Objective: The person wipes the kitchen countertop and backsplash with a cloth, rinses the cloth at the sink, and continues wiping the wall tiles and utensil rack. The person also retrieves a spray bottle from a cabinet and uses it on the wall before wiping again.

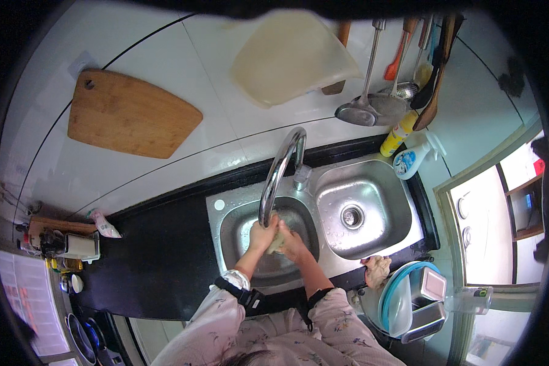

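Both of my hands are under the spout of a curved chrome faucet (274,174), over the left basin (233,228) of a stainless steel double sink. My left hand (261,235) and my right hand (293,244) close from both sides on a pale, yellowish-green item (276,241). The fingers hide much of it, so I cannot tell what it is. Whether water is running over it is also unclear. To the right, the other basin (379,228) shows its round drain strainer (352,216) and scattered water drops.
A yellow bottle (397,136) and a white spray bottle (409,161) stand behind the right basin. A crumpled cloth (376,271) lies at the front edge, near stacked basins and containers (386,302). Ladles (357,113) and a wooden cutting board (130,114) hang on the wall.
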Available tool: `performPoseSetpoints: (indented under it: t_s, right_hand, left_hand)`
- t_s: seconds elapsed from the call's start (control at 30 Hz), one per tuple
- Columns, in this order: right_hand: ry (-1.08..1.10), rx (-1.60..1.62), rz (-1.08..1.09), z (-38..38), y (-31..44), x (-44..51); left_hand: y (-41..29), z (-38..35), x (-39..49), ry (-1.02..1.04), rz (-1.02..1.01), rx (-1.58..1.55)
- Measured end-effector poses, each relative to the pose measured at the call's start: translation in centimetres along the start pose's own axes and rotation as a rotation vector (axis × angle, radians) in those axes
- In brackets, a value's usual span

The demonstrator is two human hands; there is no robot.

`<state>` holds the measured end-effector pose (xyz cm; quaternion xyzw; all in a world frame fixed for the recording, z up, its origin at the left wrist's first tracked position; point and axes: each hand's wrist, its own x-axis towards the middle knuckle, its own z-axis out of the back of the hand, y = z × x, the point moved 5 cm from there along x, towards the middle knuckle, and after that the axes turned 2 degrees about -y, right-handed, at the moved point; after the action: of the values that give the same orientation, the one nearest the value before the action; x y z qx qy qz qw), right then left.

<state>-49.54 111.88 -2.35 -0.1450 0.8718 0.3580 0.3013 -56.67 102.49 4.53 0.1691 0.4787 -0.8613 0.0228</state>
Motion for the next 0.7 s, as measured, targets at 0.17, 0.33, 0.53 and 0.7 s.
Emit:
performPoseSetpoints:
  t_s: [0.17,0.33,0.53,0.7]
  right_hand:
    - [0.186,0.435,0.002,-4.0,-0.7,-0.6]
    - [0.302,0.613,0.037,-4.6,-1.1,1.8]
    - [0.231,0.631,0.059,-4.9,0.3,1.6]
    - [0.203,0.511,0.092,-6.2,1.1,1.1]
  left_hand:
    - [-1.7,-0.9,-1.1,-0.035,-0.021,0.167]
    - [-3.6,-0.3,-1.9,0.034,-0.239,0.378]
    - [-4.0,3.5,-0.2,0.334,-0.19,0.26]
    - [-8.1,5.7,2.0,0.434,-0.369,0.36]
